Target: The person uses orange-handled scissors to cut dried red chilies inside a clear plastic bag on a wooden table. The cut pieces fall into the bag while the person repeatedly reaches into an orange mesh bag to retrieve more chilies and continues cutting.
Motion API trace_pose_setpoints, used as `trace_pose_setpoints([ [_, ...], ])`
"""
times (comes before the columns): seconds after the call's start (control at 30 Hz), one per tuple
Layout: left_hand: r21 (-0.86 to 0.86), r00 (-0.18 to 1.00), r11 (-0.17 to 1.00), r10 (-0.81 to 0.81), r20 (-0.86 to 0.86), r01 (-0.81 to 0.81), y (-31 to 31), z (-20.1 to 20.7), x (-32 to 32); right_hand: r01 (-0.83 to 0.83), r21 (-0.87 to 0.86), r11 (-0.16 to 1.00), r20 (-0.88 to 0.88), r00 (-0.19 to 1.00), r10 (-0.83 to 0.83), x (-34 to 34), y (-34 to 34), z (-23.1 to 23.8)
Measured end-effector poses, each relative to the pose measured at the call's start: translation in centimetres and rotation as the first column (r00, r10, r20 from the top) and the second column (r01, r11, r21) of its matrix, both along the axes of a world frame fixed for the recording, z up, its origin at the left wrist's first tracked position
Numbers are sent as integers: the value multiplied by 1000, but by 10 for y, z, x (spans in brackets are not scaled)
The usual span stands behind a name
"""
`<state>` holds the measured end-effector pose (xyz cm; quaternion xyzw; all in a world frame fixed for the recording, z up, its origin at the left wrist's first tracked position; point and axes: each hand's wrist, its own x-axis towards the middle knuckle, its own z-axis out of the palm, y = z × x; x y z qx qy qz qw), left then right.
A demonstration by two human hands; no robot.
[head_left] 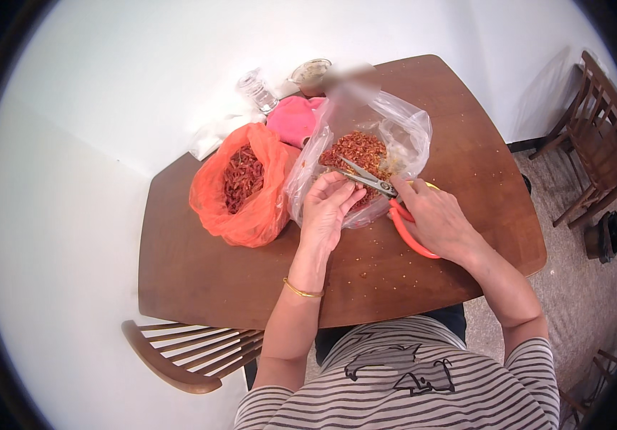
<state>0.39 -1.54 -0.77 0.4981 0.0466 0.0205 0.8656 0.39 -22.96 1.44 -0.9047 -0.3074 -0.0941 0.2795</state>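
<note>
My right hand (437, 218) is closed round the red handles of a pair of scissors (369, 180). The slightly parted blades point up and left, by the fingertips of my left hand (328, 204). Those fingers are pinched; what they hold is too small to make out. Below the blades, a clear plastic bag (412, 132) lies spread, holding a heap of cut dried red chilies (360, 153) and pale seeds. Left of it stands an orange-red plastic bag (251, 233), its mouth wide, with whole dried chilies (242, 179) inside.
Behind the bags are a pink cloth-like item (292, 118), a clear glass jar (258, 92) and a bowl (311, 75). Small crumbs dot the brown wooden table (459, 136). One wooden chair (186, 358) stands at the near left, another (598, 132) at the far right by a dark bin (602, 236).
</note>
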Motion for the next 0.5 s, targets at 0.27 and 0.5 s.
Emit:
trace_pose_setpoints([
  [0.27, 21, 1000, 1000, -6, 27, 6, -4, 2, -1, -24, 8, 1000, -17, 1000, 24, -2, 1, 2],
  [0.5, 78, 997, 997, -22, -69, 28, 1, -2, -1, -22, -102, 995, -156, 988, 6, 3, -1, 5],
])
